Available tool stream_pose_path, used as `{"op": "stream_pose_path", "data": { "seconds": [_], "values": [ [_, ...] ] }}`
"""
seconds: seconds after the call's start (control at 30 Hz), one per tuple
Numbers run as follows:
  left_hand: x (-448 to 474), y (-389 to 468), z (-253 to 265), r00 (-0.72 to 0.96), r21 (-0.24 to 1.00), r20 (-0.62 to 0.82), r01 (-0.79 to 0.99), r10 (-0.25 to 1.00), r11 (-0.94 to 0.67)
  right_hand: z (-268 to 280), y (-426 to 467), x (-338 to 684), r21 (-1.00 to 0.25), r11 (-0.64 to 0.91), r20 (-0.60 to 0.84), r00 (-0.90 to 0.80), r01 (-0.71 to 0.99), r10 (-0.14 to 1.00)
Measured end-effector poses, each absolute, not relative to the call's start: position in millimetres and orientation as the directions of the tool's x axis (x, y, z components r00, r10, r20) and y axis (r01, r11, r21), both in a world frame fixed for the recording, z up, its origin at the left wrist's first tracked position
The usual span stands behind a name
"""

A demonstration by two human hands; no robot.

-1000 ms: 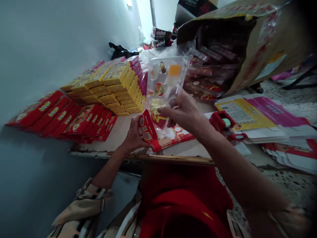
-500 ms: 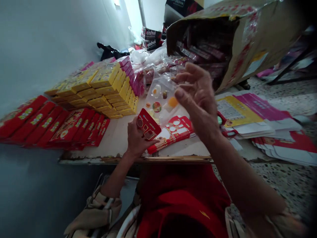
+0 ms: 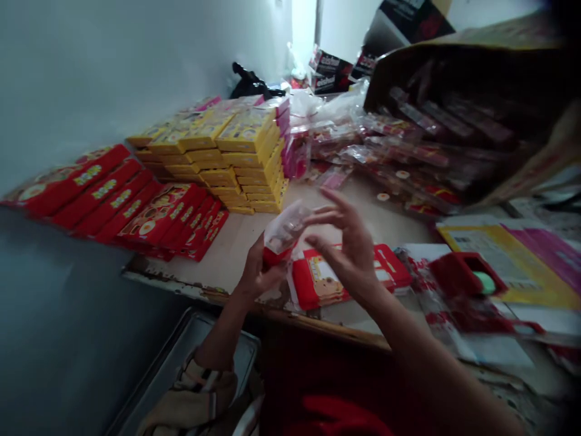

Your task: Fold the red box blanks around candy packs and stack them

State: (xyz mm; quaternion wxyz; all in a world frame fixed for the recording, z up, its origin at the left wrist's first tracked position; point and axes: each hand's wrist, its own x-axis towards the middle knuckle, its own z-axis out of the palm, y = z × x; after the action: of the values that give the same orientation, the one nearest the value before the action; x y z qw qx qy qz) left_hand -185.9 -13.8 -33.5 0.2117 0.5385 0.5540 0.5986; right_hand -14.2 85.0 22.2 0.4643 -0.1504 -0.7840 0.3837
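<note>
My left hand (image 3: pixel 255 270) grips a small red printed card (image 3: pixel 273 255), its fingers wrapped round the edge. A clear plastic bag (image 3: pixel 287 223) now lies over the card, bunched up in the same hand; its contents are blurred. Beside the bag, my right hand (image 3: pixel 348 245) has its fingers spread, the fingertips at the bag's right side. Whether they touch the bag I cannot tell. Under my right hand lies a stack of flat red printed cartons (image 3: pixel 313 284), partly hidden by it.
Yellow boxes (image 3: pixel 245 145) and leaning red boxes (image 3: pixel 149 209) are stacked at the left by the wall. A tipped carton (image 3: pixel 531 130) spills plastic packets (image 3: pixel 403 163) at the right. Nearer stand a red tape dispenser (image 3: pixel 467 281) and yellow and pink sheets (image 3: pixel 512 260).
The clear bag with small toy-like food pieces has come from the table's middle to the card in my left hand. My right hand has moved down towards it, and the view has shifted.
</note>
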Motion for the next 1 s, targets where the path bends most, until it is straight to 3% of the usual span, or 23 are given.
{"op": "stream_pose_path", "data": {
  "seconds": [0.07,0.17,0.3,0.37,0.5,0.67,0.8,0.9,1.0],
  "values": [
    [-201.4,-19.4,-30.1,-0.372,0.92,0.381,0.24,0.846,-0.309,6.2,93.8,-40.9,-0.8,0.572,0.581,-0.468,-0.178,0.667],
    [-216.4,-20.2,-34.8,-0.517,0.914,0.406,0.227,0.754,-0.336,-23.4,93.1,-84.5,-0.879,0.393,0.476,-0.558,-0.271,0.679],
    [-223.2,-10.3,-54.8,-0.794,0.846,0.512,0.398,0.328,-0.356,-43.7,78.0,-118.5,-0.896,0.362,0.445,-0.544,-0.258,0.711],
    [-223.9,-6.9,-64.3,-0.802,0.828,0.541,0.455,0.254,-0.327,-49.1,74.1,-121.4,-0.882,0.414,0.469,-0.521,-0.228,0.713],
    [-226.8,-11.6,-70.3,-0.662,0.772,0.635,0.537,0.397,-0.339,-59.7,75.4,-113.1,-0.866,0.47,0.488,-0.49,-0.17,0.723],
    [-238.8,-28.6,-45.6,-0.529,0.664,0.725,0.708,0.441,-0.242,-40.9,83.2,-102.4,-0.77,0.62,0.613,-0.447,-0.153,0.651],
    [-246.2,-37.8,-19.8,-0.573,0.793,0.603,0.504,0.555,-0.342,-15.0,93.2,-94.5,-0.743,0.641,0.62,-0.558,-0.191,0.552],
    [-248.3,-41.9,-11.3,-0.611,0.828,0.554,0.332,0.566,-0.452,-6.8,97.8,-87.3,-0.74,0.62,0.639,-0.561,-0.262,0.526],
    [-252.2,-46.4,-5.4,-0.54,0.825,0.563,0.324,0.626,-0.462,-1.3,100.9,-78.4,-0.646,0.717,0.666,-0.65,-0.26,0.365]
  ]
}}
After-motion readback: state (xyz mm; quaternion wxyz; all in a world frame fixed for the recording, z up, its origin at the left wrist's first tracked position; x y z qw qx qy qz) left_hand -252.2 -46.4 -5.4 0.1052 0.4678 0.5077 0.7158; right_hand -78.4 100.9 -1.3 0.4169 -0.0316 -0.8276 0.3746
